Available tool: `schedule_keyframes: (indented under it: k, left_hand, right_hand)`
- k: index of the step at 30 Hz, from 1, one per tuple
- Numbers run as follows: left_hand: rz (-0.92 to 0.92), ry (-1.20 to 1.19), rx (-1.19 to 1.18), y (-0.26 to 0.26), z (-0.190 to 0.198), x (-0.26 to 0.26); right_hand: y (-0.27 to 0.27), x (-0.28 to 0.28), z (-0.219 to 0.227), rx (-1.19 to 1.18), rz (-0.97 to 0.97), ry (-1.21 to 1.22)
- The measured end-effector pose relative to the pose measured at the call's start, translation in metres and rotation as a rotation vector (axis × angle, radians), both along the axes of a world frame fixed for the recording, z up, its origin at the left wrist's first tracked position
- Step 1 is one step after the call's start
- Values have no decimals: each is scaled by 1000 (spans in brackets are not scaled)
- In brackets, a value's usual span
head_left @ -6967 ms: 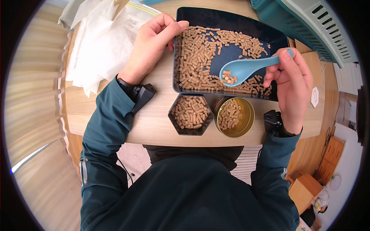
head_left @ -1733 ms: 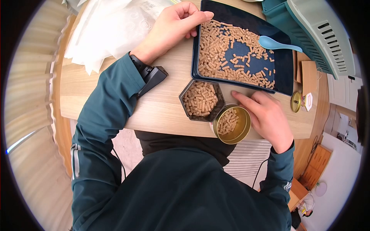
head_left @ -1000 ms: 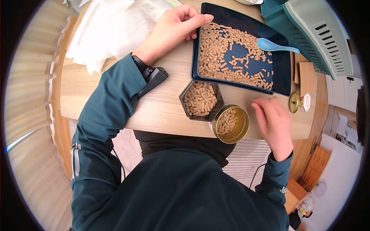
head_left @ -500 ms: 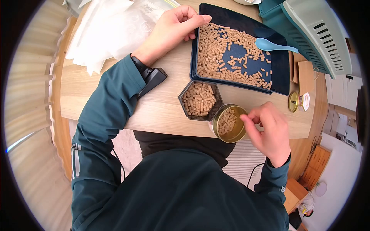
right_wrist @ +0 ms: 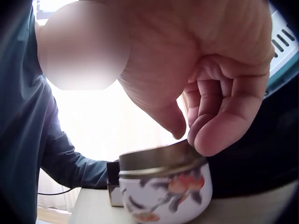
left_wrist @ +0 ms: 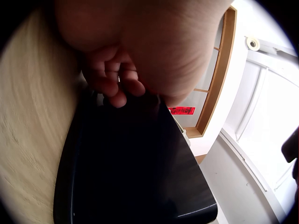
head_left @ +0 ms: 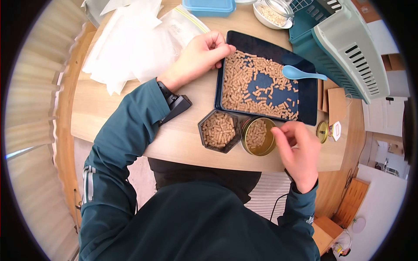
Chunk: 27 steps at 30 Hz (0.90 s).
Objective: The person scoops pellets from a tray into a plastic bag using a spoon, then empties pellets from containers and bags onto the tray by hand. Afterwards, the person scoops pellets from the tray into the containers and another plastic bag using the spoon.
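Observation:
My left hand pinches the left rim of a dark blue tray, thumb on top and fingers curled under the edge in the left wrist view. Brown wood pellets lie scattered in the tray, and a blue spoon rests on them. With thumb and index finger my right hand pinches the rim of a round tin, gold inside and partly filled with pellets. In the right wrist view the tin has a white side with orange flowers. Beside it stands a dark hexagonal box full of pellets.
White plastic bags lie at the left of the table. At the back are a blue lidded container and a white bowl. A teal and grey pet carrier stands right, with a gold lid nearer.
My right hand laid the spoon in the tray, then took hold of the tin's rim. The tin has moved forward, close to the tray and beside the hexagonal box. My left hand stays on the tray.

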<state>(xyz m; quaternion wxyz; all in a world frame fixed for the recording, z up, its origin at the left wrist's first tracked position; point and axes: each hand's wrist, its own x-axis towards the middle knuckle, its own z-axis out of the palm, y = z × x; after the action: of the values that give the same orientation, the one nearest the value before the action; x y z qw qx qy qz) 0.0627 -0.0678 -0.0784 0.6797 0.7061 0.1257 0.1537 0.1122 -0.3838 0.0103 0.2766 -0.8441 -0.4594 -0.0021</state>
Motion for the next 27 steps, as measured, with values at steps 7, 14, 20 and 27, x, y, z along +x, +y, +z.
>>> schedule_keyframes:
  k: [7, 14, 20, 27]
  left_hand:
    - [-18, -20, -16, -2, -1, 6]
    - [-34, -5, -81, 2, 8, 8]
    - [-30, -4, -89, 1, 15, 8]
    - [18, 3, -89, -2, 10, 10]
  right_hand:
    - [-16, 98, 39, 123, -344, -92]
    - [-2, 158, 27, -79, -293, 93]
    - [3, 147, 36, -231, -241, 42]
    - [6, 103, 45, -62, -267, -64]
